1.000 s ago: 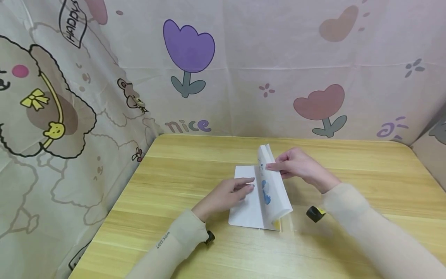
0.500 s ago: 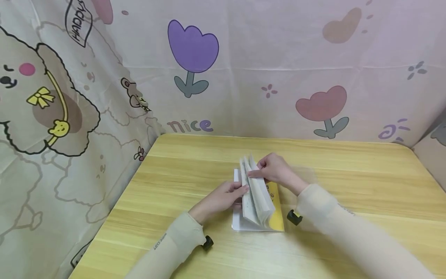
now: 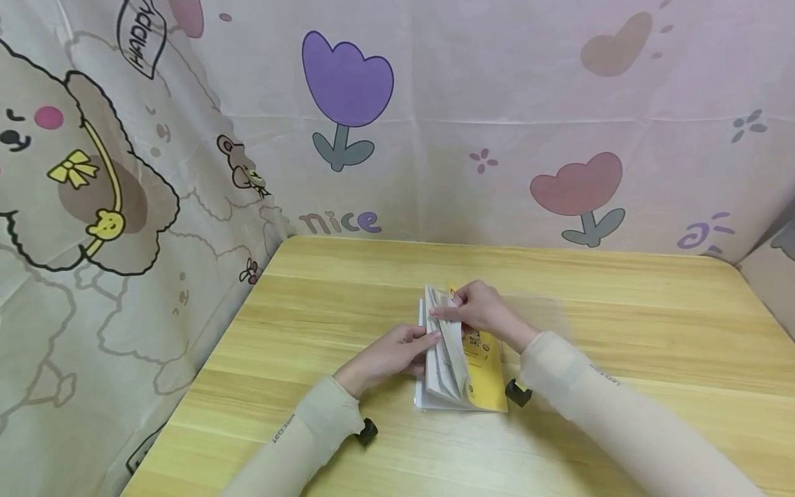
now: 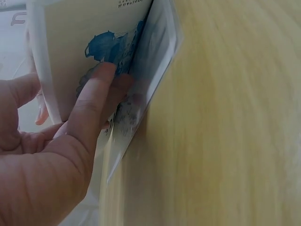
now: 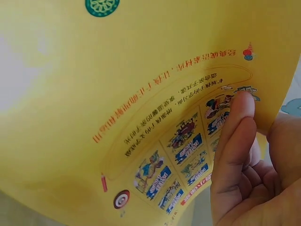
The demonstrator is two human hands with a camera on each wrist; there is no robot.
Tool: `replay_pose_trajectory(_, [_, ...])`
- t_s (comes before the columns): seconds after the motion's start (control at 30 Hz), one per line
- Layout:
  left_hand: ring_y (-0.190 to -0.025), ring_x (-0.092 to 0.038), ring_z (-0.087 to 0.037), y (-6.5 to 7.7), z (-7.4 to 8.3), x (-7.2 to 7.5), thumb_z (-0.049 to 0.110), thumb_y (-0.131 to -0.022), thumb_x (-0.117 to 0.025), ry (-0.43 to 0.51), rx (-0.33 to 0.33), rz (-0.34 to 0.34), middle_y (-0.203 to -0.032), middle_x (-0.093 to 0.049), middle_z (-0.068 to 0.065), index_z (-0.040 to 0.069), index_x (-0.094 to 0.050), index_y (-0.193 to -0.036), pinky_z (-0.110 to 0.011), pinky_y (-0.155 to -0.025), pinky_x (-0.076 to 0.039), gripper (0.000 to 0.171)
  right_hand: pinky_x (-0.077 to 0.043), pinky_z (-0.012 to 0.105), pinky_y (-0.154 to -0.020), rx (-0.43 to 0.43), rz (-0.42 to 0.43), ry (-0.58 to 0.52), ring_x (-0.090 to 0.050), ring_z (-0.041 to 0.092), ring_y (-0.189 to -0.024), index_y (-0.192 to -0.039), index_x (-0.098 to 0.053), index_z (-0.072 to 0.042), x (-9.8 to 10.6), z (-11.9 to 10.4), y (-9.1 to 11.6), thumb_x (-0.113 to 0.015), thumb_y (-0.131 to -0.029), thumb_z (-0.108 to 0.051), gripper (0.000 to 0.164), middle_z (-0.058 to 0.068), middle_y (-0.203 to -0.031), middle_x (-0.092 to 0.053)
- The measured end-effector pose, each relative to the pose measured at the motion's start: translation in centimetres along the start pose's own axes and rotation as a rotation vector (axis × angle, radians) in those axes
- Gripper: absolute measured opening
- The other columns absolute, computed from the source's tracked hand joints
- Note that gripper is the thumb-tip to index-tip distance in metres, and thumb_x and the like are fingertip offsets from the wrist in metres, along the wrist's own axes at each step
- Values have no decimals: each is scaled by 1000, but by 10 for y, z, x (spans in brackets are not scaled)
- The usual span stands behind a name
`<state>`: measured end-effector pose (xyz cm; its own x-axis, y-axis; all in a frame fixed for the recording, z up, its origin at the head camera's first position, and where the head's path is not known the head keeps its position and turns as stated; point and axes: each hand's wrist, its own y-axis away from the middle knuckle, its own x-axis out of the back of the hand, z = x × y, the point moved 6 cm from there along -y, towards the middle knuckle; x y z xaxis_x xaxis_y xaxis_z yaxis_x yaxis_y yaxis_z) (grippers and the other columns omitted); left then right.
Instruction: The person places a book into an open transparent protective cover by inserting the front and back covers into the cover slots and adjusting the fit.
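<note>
A booklet [image 3: 452, 383] is set, opened, on the counter [image 3: 317, 304]; its raised pages [image 3: 444, 362] are pinched at the left by the left hand [image 3: 394, 355], whose fingers are partly hidden behind them in the head view; its upper part is pinched by the right hand [image 3: 487, 308], by which some of the yellow cover [image 3: 488, 376] is blocked from sight; beyond the right sleeve [image 3: 596, 397], a faint translucent sheet [image 3: 540, 314] is seen, partly covered; a black block [image 3: 367, 433] is seen beside the left cuff; the counter is backed by a flower-printed cloth [image 3: 447, 76].
</note>
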<state>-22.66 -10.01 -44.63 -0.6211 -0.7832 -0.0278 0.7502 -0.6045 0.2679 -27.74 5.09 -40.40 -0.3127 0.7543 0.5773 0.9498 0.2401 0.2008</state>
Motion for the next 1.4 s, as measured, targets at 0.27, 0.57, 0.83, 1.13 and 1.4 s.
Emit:
replay_pose_trajectory(0.27, [-95, -66, -24, -1, -2, 1, 40, -99, -50, -19, 36, 33, -107, -68, -11, -3, -57, -124, -34, -78, -55, 50, -52, 30, -50, -4, -22, -21, -59, 14, -48, -65, -59, -6, -4, 5, 0, -68, -84, -51, 49, 5, -57, -62])
replay_pose_trajectory(0.57, [-90, -67, -26, -1, -3, 3, 23, -98, -57, -8, 41, 62, -103, -69, -13, -5, -57, -125, -35, -74, -56, 39, -48, 28, -48, 20, 44, -52, -52, 14, -48, -63, -52, -9, 9, 13, 6, -66, -86, -49, 48, -1, -54, -49])
replay_pose_trajectory(0.83, [-80, -68, -24, 0, -3, 11, 16, -96, -60, -65, 53, 159, -95, -71, -12, -7, -60, -119, -31, -66, -57, 33, -39, 22, -45, 57, 108, -59, -50, 13, -53, -68, -52, -7, 41, 31, 17, -64, -90, -44, 46, 1, -58, -54])
replay_pose_trajectory(1.13, [-74, -68, -21, 4, -4, 23, 15, -94, -61, -195, 57, 251, -86, -70, -11, -6, -63, -100, -30, -63, -57, 22, -34, 23, -45, 47, 135, -45, -43, 12, -50, -65, -47, -8, 66, 48, 31, -62, -89, -50, 51, -2, -52, -44])
replay_pose_trajectory(1.4, [-65, -66, -17, 11, -2, 31, 22, -94, -62, -390, 59, 310, -74, -69, -6, -1, -63, -89, -30, -57, -56, 23, -28, 24, -43, 91, 193, 6, -34, 11, -45, -62, -42, -9, 82, 58, 40, -62, -88, -51, 54, -5, -48, -32])
